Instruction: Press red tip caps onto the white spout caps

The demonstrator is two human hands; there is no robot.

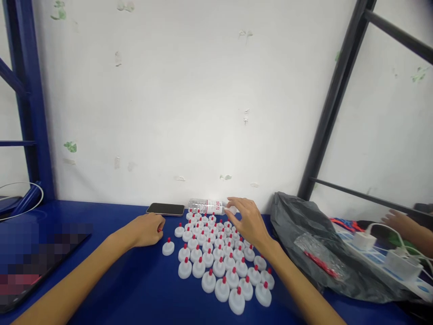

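Note:
Many white, dome-shaped plastic caps with red tips (pixel 219 267) stand upright in a loose cluster on the blue table. My left hand (pixel 147 229) is closed left of the cluster, with a bit of red at its fingertips; the rest of that red-tipped piece is hidden. Just in front of it stands a single red-tipped cap (pixel 168 247). My right hand (pixel 247 220) hovers over the far right of the cluster, thumb and fingers apart. Behind its fingertips is the neck end of a clear plastic bottle (pixel 199 206) lying on its side. A whitish patch shows between the fingers, and its contact is unclear.
A phone (pixel 165 209) lies by the wall (pixel 189 113). At right are a dark plastic bag (pixel 287 225), a clear packet with red pieces (pixel 321 262) and a power strip (pixel 389 266) with white plugs. A dark-edged tablet-like device (pixel 50 262) lies left. Metal posts rise on both sides.

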